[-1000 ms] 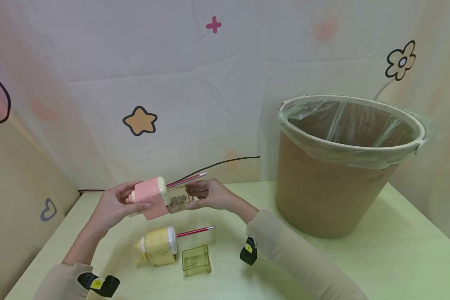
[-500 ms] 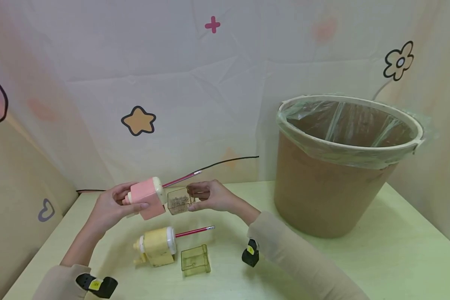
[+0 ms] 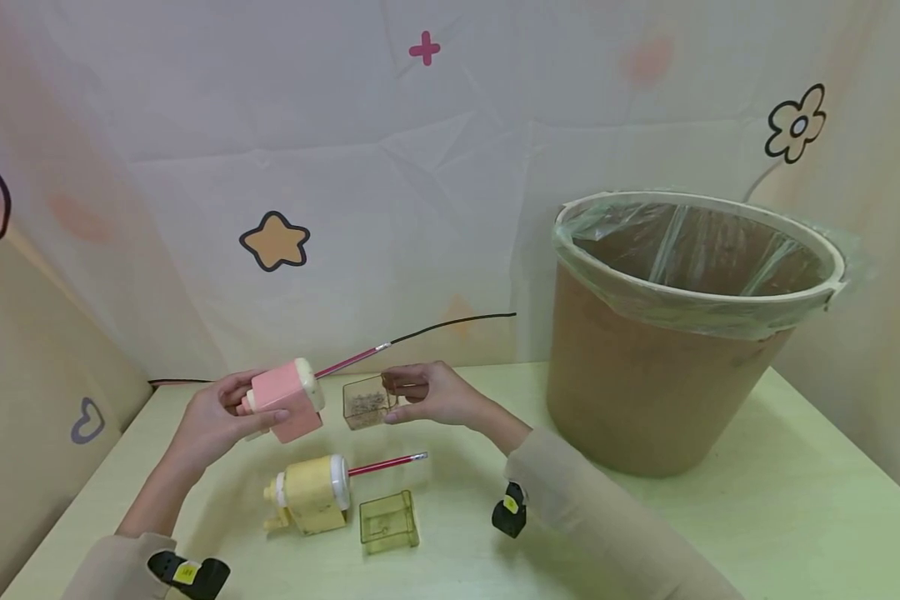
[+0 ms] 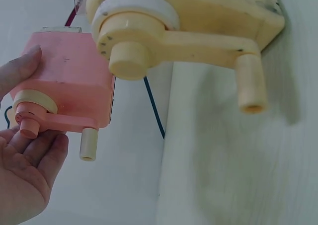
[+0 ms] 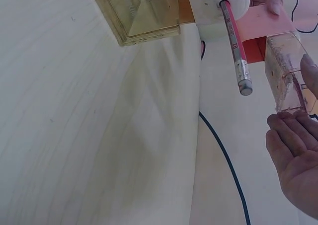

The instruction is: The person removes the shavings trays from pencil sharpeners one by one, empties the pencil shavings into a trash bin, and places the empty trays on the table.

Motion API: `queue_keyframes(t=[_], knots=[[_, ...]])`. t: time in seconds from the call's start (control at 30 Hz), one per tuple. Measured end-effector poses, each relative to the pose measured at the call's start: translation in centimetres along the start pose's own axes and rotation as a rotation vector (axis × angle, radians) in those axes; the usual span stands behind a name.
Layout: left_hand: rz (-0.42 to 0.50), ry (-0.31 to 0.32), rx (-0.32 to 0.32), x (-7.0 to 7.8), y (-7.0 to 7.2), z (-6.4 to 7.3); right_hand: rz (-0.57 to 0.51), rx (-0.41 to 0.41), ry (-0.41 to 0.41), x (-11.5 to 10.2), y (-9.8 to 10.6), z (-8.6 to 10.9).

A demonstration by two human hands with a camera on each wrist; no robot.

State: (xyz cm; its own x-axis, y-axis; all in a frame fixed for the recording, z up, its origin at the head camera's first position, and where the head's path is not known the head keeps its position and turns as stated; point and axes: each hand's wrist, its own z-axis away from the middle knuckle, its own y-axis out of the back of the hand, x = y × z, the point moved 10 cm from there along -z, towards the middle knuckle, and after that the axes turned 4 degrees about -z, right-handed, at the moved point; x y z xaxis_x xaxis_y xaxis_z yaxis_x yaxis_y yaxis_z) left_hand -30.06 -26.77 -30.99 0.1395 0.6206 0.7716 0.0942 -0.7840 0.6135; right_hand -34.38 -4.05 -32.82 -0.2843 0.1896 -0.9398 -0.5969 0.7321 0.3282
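My left hand (image 3: 208, 421) grips a pink crank pencil sharpener (image 3: 285, 402) above the table, its thumb along the near side. A pencil (image 3: 348, 360) with a silver eraser end sticks out of the sharpener's cream face. In the left wrist view the sharpener's crank handle (image 4: 89, 144) points down. My right hand (image 3: 442, 396) pinches a clear shavings drawer (image 3: 367, 403) by its right end, with dark shavings inside. Drawer and sharpener are apart. The right wrist view shows the open slot (image 5: 256, 49) in the pink body.
A yellow crank sharpener (image 3: 311, 496) with a red pencil (image 3: 387, 465) in it lies on the table (image 3: 690, 533), nearer to me. Beside it rests a yellowish transparent drawer (image 3: 388, 521). A large brown bin (image 3: 652, 383) with a clear plastic liner stands at right.
The clear drawer has come out of the pink sharpener. My left hand has shifted slightly left with the sharpener, my right hand slightly right with the drawer, widening the gap.
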Motion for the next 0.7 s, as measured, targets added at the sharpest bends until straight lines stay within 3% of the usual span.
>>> queue_keyframes(t=[0.7], knots=[[-0.023, 0.034, -0.005, -2.3, -0.9, -0.3, -0.012, 0.014, 0.016, -0.3, 1.0, 1.7]])
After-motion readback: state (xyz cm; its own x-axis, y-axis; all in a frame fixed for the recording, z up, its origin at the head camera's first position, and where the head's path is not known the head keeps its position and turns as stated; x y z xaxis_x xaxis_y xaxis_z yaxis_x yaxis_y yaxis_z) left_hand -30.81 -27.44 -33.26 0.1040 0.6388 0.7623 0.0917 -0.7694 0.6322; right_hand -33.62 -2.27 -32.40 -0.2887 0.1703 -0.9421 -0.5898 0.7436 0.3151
